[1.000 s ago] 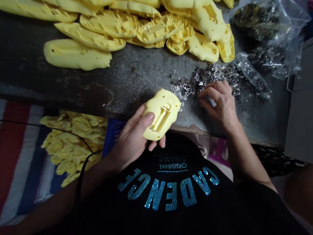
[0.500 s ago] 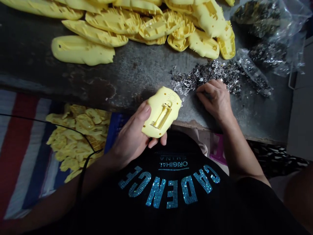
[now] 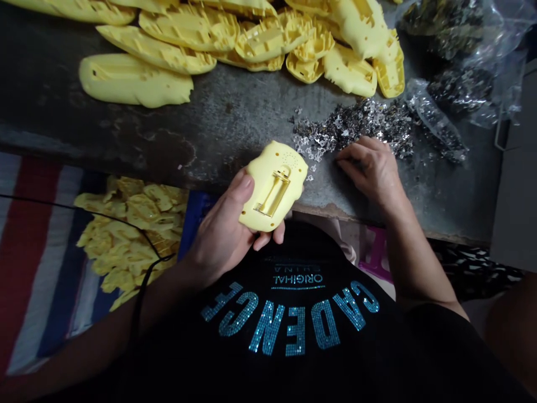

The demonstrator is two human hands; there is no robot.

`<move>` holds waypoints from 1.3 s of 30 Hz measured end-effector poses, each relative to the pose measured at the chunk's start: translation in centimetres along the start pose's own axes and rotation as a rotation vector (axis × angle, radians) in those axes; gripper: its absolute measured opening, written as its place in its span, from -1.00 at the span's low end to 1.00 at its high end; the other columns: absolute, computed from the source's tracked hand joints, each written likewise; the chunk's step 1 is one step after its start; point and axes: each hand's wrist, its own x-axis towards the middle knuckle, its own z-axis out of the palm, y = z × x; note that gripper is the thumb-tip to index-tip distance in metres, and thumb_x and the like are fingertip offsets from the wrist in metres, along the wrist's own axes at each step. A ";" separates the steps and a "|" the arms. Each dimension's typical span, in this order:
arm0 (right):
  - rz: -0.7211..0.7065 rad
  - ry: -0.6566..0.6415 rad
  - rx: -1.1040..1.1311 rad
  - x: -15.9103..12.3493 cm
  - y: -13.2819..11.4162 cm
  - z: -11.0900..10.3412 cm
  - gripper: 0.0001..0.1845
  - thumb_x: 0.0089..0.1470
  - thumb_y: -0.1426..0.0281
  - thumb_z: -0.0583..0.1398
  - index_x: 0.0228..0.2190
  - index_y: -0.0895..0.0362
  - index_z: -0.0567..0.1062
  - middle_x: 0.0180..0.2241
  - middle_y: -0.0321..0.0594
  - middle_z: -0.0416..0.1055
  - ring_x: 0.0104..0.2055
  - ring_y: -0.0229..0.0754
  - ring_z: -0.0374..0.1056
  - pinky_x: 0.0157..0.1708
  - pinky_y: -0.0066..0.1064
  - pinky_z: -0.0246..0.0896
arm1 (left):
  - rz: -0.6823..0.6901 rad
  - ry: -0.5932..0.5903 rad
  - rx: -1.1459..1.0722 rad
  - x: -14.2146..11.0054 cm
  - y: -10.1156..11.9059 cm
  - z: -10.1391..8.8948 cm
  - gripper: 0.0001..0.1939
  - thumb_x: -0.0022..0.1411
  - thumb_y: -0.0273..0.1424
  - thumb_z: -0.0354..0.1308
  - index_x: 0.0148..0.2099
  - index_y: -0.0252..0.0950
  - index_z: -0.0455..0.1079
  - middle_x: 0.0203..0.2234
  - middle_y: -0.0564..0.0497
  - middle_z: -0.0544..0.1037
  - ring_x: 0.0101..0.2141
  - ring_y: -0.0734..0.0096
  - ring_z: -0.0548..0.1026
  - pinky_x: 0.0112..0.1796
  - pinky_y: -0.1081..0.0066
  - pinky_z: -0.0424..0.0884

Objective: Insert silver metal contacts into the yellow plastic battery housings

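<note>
My left hand (image 3: 229, 224) is wrapped round a yellow plastic shell (image 3: 289, 168), held tilted just over the table's front edge. A rectangular battery compartment, small screw holes and a cluster of tiny speaker holes show on its face. My right hand (image 3: 369, 168) rests at the near side of a heap of small shiny metal pieces (image 3: 361, 123), thumb and fingertips drawn together. Whatever lies between those fingertips is too small or hidden to name. A few loose metal pieces are scattered between the heap and the shell.
Many yellow plastic shells (image 3: 188, 33) are piled along the back of the dark metal table (image 3: 235, 120). Clear plastic bags (image 3: 457, 84) with metal pieces lie at the right. Below left, more yellow parts (image 3: 130, 229) fill a striped sack (image 3: 31, 235); a black cord (image 3: 104, 216) crosses there.
The view has shifted slightly. My left hand still holds the yellow shell at nearly the same tilt, and my right hand stays at the metal heap with its fingertips together.
</note>
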 end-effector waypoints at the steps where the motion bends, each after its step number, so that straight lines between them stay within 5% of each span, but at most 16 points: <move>1: -0.003 -0.012 -0.005 0.2 -0.2 0.0 -0.78 0.38 0.30 0.21 -0.21 0.04 0.68 -0.19 -0.07 0.62 -0.12 0.08 0.44 -0.05 -0.06 0.27 | 0.007 -0.010 -0.010 0.0 -0.1 0.0 -0.35 0.52 0.09 0.17 0.34 -0.31 0.38 0.07 -0.30 0.76 -0.61 0.42 0.57 -0.73 0.44 0.09; 9: -0.112 -0.283 0.098 1.4 -1.5 -1.2 -0.86 0.32 0.33 0.25 -0.29 0.04 0.62 -0.24 -0.15 0.61 -0.16 0.01 0.43 -0.02 -0.11 0.26 | 0.045 -0.003 -0.008 0.0 -0.5 -0.4 -0.41 0.54 0.10 0.13 0.23 -0.32 0.44 0.04 -0.28 0.76 -0.63 0.41 0.55 -0.73 0.41 0.05; 17: 0.041 0.086 -0.031 -1.5 -2.2 -0.9 -0.81 0.43 0.27 0.22 -0.16 -0.02 0.67 -0.19 -0.16 0.62 -0.03 0.10 0.43 0.04 0.01 0.22 | 0.026 0.011 -0.029 0.2 -0.4 -0.4 -0.37 0.48 0.12 0.18 0.21 -0.34 0.47 0.06 -0.34 0.75 -0.65 0.39 0.54 -0.76 0.44 0.06; 24: -0.031 0.084 0.015 -2.9 -3.0 1.4 -0.85 0.43 0.25 0.29 -0.14 -0.09 0.71 -0.19 -0.23 0.64 -0.02 0.08 0.44 0.05 0.02 0.24 | -0.017 0.022 -0.060 0.1 0.0 0.8 -0.45 0.51 0.07 0.15 0.18 -0.30 0.47 -0.02 -0.27 0.76 -0.66 0.44 0.51 -0.76 0.48 0.04; 31: -0.152 0.136 0.375 -3.3 -6.3 -1.9 -0.91 0.42 0.19 0.36 -0.12 -0.11 0.69 -0.19 -0.27 0.73 -0.20 -0.02 0.59 0.01 -0.02 0.40 | -0.028 -0.082 -0.052 -0.5 -0.5 0.8 -0.50 0.50 0.08 0.19 0.20 -0.18 0.36 -0.29 0.02 0.65 -0.64 0.41 0.57 -0.77 0.54 0.13; 39: -0.322 0.062 0.251 -2.6 -8.3 -3.4 -0.84 0.46 0.28 0.30 -0.01 -0.12 0.69 -0.16 -0.21 0.69 -0.12 0.03 0.57 -0.01 -0.01 0.47 | -0.024 -0.162 -0.036 -1.3 0.0 1.7 -0.53 0.51 0.00 0.15 0.23 -0.21 0.37 -0.36 0.09 0.59 -0.66 0.39 0.57 -0.78 0.56 0.22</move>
